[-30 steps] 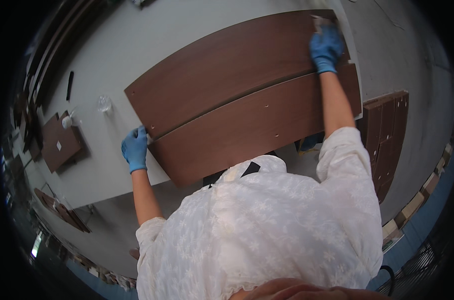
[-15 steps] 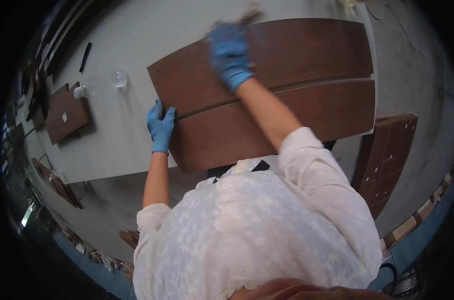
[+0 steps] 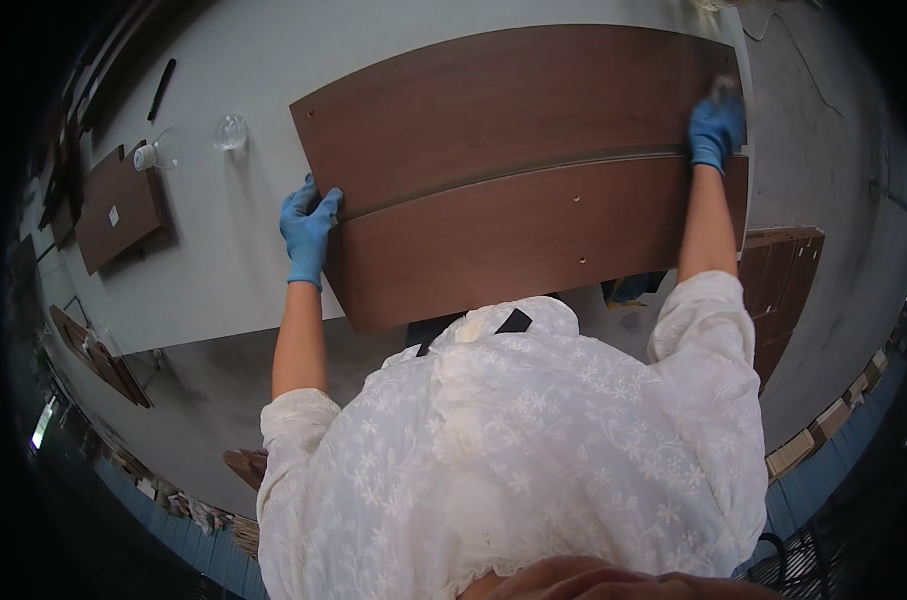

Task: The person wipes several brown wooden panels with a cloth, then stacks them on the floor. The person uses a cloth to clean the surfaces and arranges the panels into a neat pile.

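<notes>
Two long brown wood panels lie side by side, the far panel (image 3: 503,100) with a curved far edge and the near panel (image 3: 493,235) with small holes. At their left ends, my left hand (image 3: 306,230) in a blue glove grips the far panel's end, thumb and fingers on either side of its edge. My right hand (image 3: 717,130), also blue-gloved, is closed around a greyish rag (image 3: 723,88) at the far panel's right end. Motion blurs the rag and the fingertips.
The panels rest on a pale table (image 3: 223,260). To the left are a clear bottle with a white cap (image 3: 145,157), another clear bottle (image 3: 230,132), a black marker (image 3: 161,90) and smaller brown boards (image 3: 121,210). More brown panels (image 3: 781,290) stand beyond the right edge.
My right hand has swept the rag rightward from the far panel's left-middle edge to its right end. My left hand stays at the panels' left ends. The view has shifted slightly.
</notes>
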`<state>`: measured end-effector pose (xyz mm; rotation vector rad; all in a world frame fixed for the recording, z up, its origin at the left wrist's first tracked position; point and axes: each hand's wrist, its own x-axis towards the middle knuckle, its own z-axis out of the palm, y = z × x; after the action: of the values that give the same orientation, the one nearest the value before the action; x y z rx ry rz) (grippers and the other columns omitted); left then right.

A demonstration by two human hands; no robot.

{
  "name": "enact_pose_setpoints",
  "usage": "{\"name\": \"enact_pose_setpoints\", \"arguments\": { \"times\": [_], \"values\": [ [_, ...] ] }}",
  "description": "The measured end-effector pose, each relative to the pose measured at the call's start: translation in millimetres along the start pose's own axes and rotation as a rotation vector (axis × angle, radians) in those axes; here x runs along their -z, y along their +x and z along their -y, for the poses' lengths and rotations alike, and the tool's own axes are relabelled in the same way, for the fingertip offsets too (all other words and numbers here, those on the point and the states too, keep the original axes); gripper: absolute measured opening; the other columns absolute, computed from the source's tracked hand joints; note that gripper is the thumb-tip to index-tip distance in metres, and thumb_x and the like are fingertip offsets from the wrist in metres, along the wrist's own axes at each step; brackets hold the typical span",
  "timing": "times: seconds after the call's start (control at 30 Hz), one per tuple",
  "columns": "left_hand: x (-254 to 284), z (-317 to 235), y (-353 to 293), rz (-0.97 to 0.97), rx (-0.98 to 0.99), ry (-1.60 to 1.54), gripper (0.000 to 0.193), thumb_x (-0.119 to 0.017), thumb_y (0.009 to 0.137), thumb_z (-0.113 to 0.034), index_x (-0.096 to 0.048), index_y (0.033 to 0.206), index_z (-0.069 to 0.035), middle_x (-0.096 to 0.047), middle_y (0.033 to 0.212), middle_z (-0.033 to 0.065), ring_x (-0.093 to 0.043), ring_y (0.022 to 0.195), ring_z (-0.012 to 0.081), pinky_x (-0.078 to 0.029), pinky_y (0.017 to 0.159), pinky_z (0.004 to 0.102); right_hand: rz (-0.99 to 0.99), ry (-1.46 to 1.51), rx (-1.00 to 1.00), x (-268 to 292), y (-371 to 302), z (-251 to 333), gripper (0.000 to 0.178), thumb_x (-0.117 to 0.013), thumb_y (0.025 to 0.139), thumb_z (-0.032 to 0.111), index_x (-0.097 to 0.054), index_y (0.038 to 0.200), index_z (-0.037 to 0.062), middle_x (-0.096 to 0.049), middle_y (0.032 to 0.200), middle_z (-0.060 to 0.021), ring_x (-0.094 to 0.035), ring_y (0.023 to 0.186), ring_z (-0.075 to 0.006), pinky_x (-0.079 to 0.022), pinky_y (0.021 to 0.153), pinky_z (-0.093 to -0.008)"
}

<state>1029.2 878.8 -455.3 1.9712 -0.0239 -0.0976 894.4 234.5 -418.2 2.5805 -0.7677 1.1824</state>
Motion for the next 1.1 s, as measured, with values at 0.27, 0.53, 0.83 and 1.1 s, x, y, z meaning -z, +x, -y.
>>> {"name": "enact_pose_setpoints", "arguments": {
  "times": [0.27,0.53,0.83,1.1],
  "values": [
    [54.0,124.0,-49.8,-0.127,-0.071,0.066,0.033,-0.075,0.094,-0.015,-0.073,0.123,0.001,-0.066,0.118,0.0095,-0.066,0.106,0.0186,-0.051,0.096,0.0301,0.057,0.690,0.357,14.1,-169.9,322.9,0.038,-0.057,0.089,0.011,-0.066,0.126,0.0087,-0.065,0.129,-0.0163,-0.062,0.118,-0.0372,-0.048,0.100,-0.0495],
    [55.4,159.7,-17.1,-0.067,-0.157,0.140,0.031,-0.070,0.097,-0.008,-0.071,0.125,0.003,-0.073,0.124,0.0079,-0.066,0.109,0.0159,-0.050,0.098,0.0291,0.220,0.893,0.850,71.6,-215.7,398.6,0.036,-0.059,0.090,0.015,-0.068,0.124,0.0097,-0.063,0.135,-0.0172,-0.059,0.128,-0.0346,-0.041,0.115,-0.0511],
    [26.3,134.0,-34.4,-0.227,0.027,0.522,0.042,-0.076,0.094,-0.020,-0.069,0.126,0.006,-0.071,0.128,0.0179,-0.066,0.121,0.0233,-0.048,0.109,0.0360,0.786,1.785,-0.647,50.1,-210.6,307.0,0.036,-0.049,0.107,0.019,-0.056,0.137,-0.0014,-0.064,0.118,-0.0086,-0.068,0.099,-0.0208,-0.057,0.094,-0.0368],
    [-31.6,40.6,-113.4,0.246,0.213,-0.937,0.046,-0.066,0.102,-0.031,-0.059,0.139,-0.005,-0.067,0.126,0.0085,-0.065,0.116,0.0196,-0.052,0.099,0.0327,1.384,2.452,-0.775,133.5,-207.0,355.4,0.051,-0.064,0.100,0.028,-0.054,0.137,-0.0045,-0.064,0.127,-0.0143,-0.065,0.115,-0.0218,-0.052,0.103,-0.0328]
  ]
}}
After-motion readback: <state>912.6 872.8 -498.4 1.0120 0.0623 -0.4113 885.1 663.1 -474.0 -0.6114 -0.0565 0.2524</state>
